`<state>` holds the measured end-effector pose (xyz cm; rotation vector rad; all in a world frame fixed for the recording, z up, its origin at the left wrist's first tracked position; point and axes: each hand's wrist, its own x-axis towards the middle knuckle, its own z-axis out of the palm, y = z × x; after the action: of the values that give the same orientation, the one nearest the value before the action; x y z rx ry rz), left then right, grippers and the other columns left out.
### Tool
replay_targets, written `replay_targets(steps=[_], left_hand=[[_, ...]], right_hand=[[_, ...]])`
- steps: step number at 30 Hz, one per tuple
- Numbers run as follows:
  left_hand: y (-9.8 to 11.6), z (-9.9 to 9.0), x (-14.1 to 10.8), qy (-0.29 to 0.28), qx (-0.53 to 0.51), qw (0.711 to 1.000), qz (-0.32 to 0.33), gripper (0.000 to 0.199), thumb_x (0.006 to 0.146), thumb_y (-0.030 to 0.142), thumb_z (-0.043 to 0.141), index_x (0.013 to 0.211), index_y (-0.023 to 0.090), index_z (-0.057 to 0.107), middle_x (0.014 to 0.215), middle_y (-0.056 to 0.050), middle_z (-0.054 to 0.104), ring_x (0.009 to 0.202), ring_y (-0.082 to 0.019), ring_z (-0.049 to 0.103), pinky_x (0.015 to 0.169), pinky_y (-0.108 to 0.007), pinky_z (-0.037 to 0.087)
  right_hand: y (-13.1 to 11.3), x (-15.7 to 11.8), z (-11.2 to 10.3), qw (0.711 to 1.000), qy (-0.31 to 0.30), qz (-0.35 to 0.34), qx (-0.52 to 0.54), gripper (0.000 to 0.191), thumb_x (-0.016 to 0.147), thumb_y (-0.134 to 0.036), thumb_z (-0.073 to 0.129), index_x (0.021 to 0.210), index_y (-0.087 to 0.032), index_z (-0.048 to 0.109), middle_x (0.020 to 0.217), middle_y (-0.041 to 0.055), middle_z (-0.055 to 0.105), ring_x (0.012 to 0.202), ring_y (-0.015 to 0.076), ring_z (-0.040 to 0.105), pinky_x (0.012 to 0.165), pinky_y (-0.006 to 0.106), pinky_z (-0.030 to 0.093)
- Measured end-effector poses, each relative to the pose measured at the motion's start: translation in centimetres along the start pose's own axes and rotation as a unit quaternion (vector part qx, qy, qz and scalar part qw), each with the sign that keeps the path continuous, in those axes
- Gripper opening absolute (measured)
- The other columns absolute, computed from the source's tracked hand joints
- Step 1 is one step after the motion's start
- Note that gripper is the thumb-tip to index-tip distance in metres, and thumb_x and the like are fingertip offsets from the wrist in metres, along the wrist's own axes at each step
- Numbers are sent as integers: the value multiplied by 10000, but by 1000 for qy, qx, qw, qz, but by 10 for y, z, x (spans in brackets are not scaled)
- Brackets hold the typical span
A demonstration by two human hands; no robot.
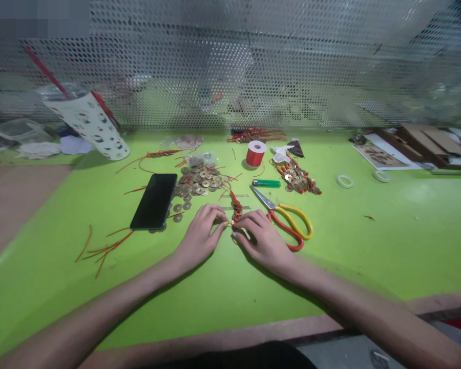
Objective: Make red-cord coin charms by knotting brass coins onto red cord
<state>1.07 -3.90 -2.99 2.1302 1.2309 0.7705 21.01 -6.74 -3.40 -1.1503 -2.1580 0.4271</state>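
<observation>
In the head view, both hands rest low in the middle of the frame on the bright green tabletop (369, 246). The left hand (200, 233) and the right hand (262, 237) meet fingertip to fingertip, each pinching narrowly on the near end of a short strand of brass coins knotted on red cord (236, 207). The strand runs from the fingertips up toward the centre of the frame and lies flat on the table.

Just right of the right hand, touching or nearly so, lie scissors with red and yellow loop handles (288, 220), blades pointing up and left. Above them sit a small green lighter (266, 183) and a red spool of cord (255, 153). Left of the strand is a loose heap of round brass coins (197, 179), and beside it a black smartphone (154, 200) lying face up. A second bunch of strung coins (298, 179) lies in the centre right. Scraps of red cord (103, 251) are scattered at the lower left. A patterned paper cup (90, 123) tilts at the upper left, before a perforated metal screen (253, 61).

The strand probably handles as limp and light: the coins are hard and smooth, the cord soft, so it would sag if lifted by one end. The cord knots between the coins seem the surest place to pinch, since the coin faces may slip.
</observation>
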Motion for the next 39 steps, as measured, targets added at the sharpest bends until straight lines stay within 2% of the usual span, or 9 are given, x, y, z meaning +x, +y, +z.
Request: replay_targets(steps=[5, 9, 12, 13, 16, 18, 22, 26, 39], left_hand=[[-2, -7, -2, 32, -22, 999, -37, 71, 957, 204, 517, 925, 184, 577, 1049, -77, 589, 1049, -240, 555, 946, -430, 455], [2, -9, -1, 62, -168, 979, -93, 74, 955, 248, 524, 951, 186, 562, 1002, -62, 613, 903, -195, 606, 803, -353, 518], [7, -7, 4, 8, -316, 936, -158, 145, 961, 306, 535, 1015, 172, 550, 845, -33, 644, 690, -157, 619, 647, -309, 536], [8, -6, 6, -3, -362, 915, -175, 150, 951, 307, 556, 1000, 166, 545, 845, -40, 660, 684, -157, 637, 638, -307, 545], [10, -5, 12, -7, -462, 862, -208, 148, 923, 270, 610, 959, 157, 522, 886, -75, 711, 739, -176, 703, 695, -325, 581], [11, -5, 14, 0, -483, 849, -213, 147, 925, 254, 616, 961, 156, 512, 888, -84, 731, 767, -186, 727, 755, -351, 594], [9, -8, 15, 35, -452, 872, -184, 143, 940, 261, 605, 957, 167, 498, 940, -87, 745, 824, -197, 744, 830, -394, 603], [6, -9, 13, 64, -412, 895, -161, 145, 952, 284, 580, 956, 180, 478, 970, -82, 740, 875, -205, 748, 872, -430, 603], [-2, -10, 13, 112, -343, 927, -98, 141, 986, 314, 544, 1014, 188, 490, 1155, -115, 702, 1099, -234, 697, 988, -467, 551]], right_hand=[[-1, 1, -1, 1000, -9, 11, 0, 51, 943, -165, 614, 986, -185, 631, 998, 83, 682, 983, 257, 575, 838, 404, 480], [-2, 1, -3, 1000, -7, 22, 3, 43, 944, -188, 624, 984, -197, 636, 1003, 83, 676, 1010, 263, 569, 863, 421, 484], [-2, 1, -3, 1000, -7, 26, 5, 57, 949, -217, 625, 1002, -203, 643, 1031, 95, 666, 1034, 267, 561, 890, 438, 492], [-2, 1, -3, 1000, -8, 26, 6, 69, 949, -228, 629, 1012, -204, 643, 1045, 99, 663, 1039, 268, 558, 894, 440, 495], [-2, 1, -3, 999, -13, 32, 8, 103, 938, -250, 652, 1027, -200, 641, 1076, 105, 657, 1054, 269, 552, 899, 438, 501], [-2, 1, -3, 999, -14, 37, 10, 99, 934, -233, 656, 1024, -198, 636, 1077, 101, 659, 1065, 268, 554, 907, 435, 500], [-3, 2, -3, 999, -19, 37, 3, 74, 931, -188, 641, 1004, -195, 629, 1054, 97, 672, 1077, 271, 565, 924, 444, 494], [-3, 2, -4, 999, -19, 46, 6, 102, 927, -235, 662, 1012, -191, 628, 1083, 114, 665, 1079, 281, 566, 926, 458, 502], [-1, 1, -6, 999, -13, 46, 25, 115, 905, -221, 695, 1000, -207, 631, 1084, 100, 641, 1105, 279, 559, 941, 459, 510]])
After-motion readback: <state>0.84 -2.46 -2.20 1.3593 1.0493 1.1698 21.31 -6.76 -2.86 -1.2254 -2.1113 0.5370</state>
